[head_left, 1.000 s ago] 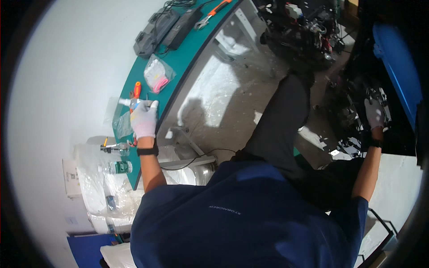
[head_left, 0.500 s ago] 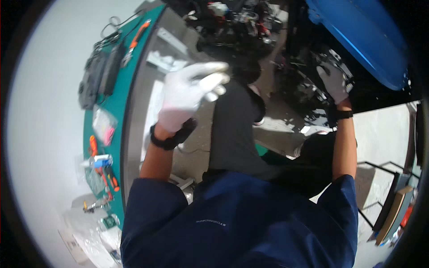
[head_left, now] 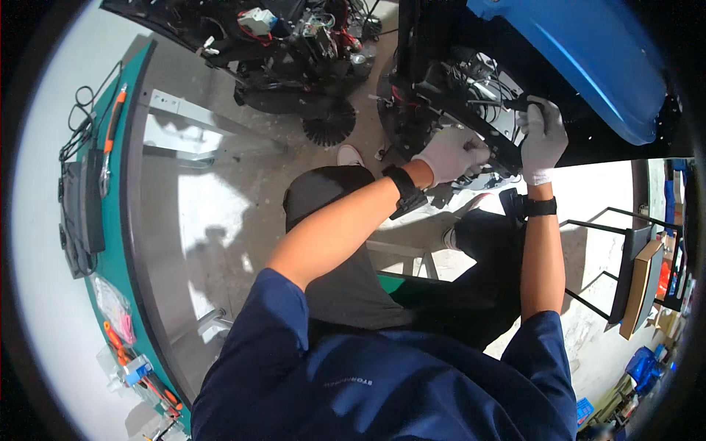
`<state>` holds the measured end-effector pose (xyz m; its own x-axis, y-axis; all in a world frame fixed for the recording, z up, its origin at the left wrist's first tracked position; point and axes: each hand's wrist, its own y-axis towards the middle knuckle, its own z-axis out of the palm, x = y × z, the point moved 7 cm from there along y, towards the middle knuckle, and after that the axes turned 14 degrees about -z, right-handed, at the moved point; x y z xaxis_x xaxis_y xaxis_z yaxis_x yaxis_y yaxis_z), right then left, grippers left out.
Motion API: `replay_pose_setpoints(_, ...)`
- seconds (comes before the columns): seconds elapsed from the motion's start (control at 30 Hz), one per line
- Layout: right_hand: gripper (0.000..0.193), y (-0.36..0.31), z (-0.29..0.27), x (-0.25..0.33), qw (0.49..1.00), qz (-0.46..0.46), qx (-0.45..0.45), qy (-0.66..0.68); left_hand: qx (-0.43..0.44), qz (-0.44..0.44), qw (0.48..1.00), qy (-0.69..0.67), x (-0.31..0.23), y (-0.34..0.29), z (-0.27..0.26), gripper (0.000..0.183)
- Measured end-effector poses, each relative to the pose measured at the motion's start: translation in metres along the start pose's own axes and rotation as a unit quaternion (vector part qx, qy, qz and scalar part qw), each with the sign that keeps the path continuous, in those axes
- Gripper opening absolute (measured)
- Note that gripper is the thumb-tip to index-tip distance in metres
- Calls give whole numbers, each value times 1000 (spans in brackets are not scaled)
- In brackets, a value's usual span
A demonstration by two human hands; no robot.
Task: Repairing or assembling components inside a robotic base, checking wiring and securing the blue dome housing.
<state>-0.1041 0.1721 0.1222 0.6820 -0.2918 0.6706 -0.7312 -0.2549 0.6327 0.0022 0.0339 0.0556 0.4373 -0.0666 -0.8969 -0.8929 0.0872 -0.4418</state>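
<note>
Both my hands wear whitish gloves and are at an opened machine with a black frame [head_left: 471, 121] and exposed wiring [head_left: 482, 81]. Fingers curled, my left hand [head_left: 450, 155] is closed at the frame's near edge; what lies in its fingertips is hidden. To its right, my right hand [head_left: 544, 140] is closed round the black handle of what looks like a screwdriver [head_left: 519, 104]. A thin shaft points left from the handle, across the wiring. Where its tip ends I cannot make out.
A blue curved cover [head_left: 581, 59] rises at the far right. Another opened machine with wires [head_left: 316, 37] and a round black brush [head_left: 329, 126] stands ahead. On the left, a green-topped bench [head_left: 118, 213] carries tools. A black-framed rack [head_left: 625, 272] stands right.
My left hand has come from beside the bench to the machine, and its fingers have curled. My right hand now grips the dark-handled tool. The view has swung to the right.
</note>
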Motion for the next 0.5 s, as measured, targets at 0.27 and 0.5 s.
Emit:
replay_pose_setpoints(0.27, 21, -4, -4, -14, 968, 78, -121, 205, -18, -13, 928, -371, 3, -4, -47, 31)
replay_pose_setpoints(0.5, 31, 0, -3, -23, 903, 124, -176, 373, 63, 42, 840, -537, -13, -2, -46, 20)
